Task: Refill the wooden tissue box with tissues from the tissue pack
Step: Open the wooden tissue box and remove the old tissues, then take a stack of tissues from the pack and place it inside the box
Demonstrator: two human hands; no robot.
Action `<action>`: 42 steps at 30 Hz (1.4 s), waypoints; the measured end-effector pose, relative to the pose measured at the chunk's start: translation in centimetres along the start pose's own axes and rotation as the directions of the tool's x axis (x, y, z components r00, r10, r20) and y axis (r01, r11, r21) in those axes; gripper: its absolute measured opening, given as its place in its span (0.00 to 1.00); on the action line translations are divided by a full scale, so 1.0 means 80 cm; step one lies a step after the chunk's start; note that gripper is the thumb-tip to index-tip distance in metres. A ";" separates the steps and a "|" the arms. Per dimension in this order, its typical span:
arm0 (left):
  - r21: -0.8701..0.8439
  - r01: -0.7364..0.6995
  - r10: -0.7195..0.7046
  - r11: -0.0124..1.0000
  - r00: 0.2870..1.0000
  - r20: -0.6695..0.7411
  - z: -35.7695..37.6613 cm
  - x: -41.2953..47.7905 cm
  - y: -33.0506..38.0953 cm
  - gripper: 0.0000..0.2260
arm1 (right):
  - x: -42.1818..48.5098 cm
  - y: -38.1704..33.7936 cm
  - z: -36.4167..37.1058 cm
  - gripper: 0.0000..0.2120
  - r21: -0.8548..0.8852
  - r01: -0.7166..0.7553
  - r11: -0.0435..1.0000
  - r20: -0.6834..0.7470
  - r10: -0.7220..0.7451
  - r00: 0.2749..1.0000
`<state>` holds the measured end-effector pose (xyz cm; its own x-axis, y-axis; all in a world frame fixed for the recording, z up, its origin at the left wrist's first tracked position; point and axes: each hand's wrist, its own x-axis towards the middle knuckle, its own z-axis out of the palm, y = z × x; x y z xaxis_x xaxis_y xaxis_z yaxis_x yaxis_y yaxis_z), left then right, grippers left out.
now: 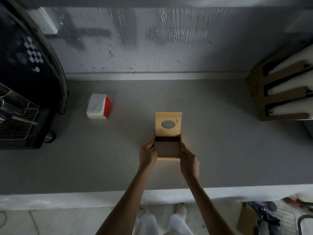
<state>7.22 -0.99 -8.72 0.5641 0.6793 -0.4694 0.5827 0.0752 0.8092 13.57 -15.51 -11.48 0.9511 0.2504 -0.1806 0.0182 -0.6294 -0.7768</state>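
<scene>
The wooden tissue box [168, 158] sits mid-counter, directly in front of me. Its sliding lid [168, 123], with an oval hole, is pushed far back, so the near half of the box is open and looks empty inside. My left hand [147, 154] grips the box's left wall and my right hand [188, 157] grips its right wall. The tissue pack [97, 106], white with an orange-red side, lies on the counter to the far left of the box, apart from both hands.
A black appliance [25, 85] with a metal rack stands at the left edge. A brown cardboard holder [277, 92] with white rolls leans at the right. The grey counter [101, 163] ends at a pale front edge; a wire basket [279, 217] sits below right.
</scene>
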 end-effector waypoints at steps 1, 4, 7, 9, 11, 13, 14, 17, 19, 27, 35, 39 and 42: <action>0.026 -0.022 0.022 0.999 1.000 0.007 -0.001 -0.001 0.002 0.18 | -0.003 -0.002 -0.002 0.16 -0.003 0.027 1.000 -0.013 -0.027 1.000; 0.095 -0.070 0.064 0.993 0.995 0.070 -0.001 -0.005 0.004 0.19 | -0.010 -0.010 -0.007 0.21 -0.115 0.171 0.978 0.055 -0.166 0.985; 0.161 -0.087 0.069 0.983 0.991 0.116 0.002 -0.008 0.003 0.13 | -0.012 -0.016 -0.001 0.22 -0.314 0.233 0.920 0.252 -0.156 0.955; 0.172 -0.088 0.072 0.981 0.993 0.095 0.005 -0.008 0.000 0.14 | -0.010 -0.019 0.004 0.23 -0.376 0.205 0.904 0.282 -0.099 0.954; 0.182 -0.090 0.076 0.979 0.994 0.080 0.006 -0.010 0.002 0.15 | -0.008 -0.021 0.005 0.24 -0.435 0.155 0.887 0.266 -0.037 0.963; 0.183 -0.095 0.082 0.978 0.994 0.077 0.006 -0.009 0.001 0.15 | -0.007 -0.024 0.006 0.22 -0.457 0.111 0.882 0.259 0.013 0.966; 0.179 -0.095 0.083 0.979 0.994 0.076 0.007 -0.009 -0.001 0.16 | -0.007 -0.026 0.006 0.21 -0.460 0.097 0.883 0.261 0.030 0.965; 0.164 -0.087 0.076 0.983 0.995 0.071 0.009 -0.009 -0.005 0.18 | -0.009 -0.024 0.005 0.21 -0.458 0.075 0.886 0.250 0.048 0.967; 0.155 -0.093 0.082 0.984 0.994 0.072 0.010 -0.009 -0.007 0.18 | -0.010 -0.021 0.004 0.21 -0.455 0.062 0.888 0.239 0.054 0.970; 0.167 -0.021 0.008 0.986 0.997 0.080 0.011 -0.007 -0.005 0.19 | -0.019 -0.029 -0.007 0.18 -0.381 0.060 0.923 0.220 0.027 0.975; -0.121 0.149 -0.134 0.981 0.983 0.130 -0.058 0.021 -0.006 0.26 | -0.030 -0.113 -0.006 0.05 -0.208 0.380 0.901 -0.037 -0.395 0.918; -0.303 0.180 -0.202 0.936 0.978 -0.044 -0.145 0.060 -0.008 0.11 | -0.020 -0.200 0.069 0.11 0.128 0.146 0.981 0.303 -0.179 0.936; -0.172 0.134 -0.169 0.976 0.963 -0.211 -0.221 0.098 -0.006 0.11 | 0.005 -0.232 0.158 0.08 0.250 -0.019 0.968 0.414 -0.088 0.906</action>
<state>0.98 17.22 -6.52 0.3208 0.7953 -0.5144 0.5436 0.2902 0.7876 9.76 5.59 -4.75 0.7328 0.5868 -0.3444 -0.0778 -0.4305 -0.8992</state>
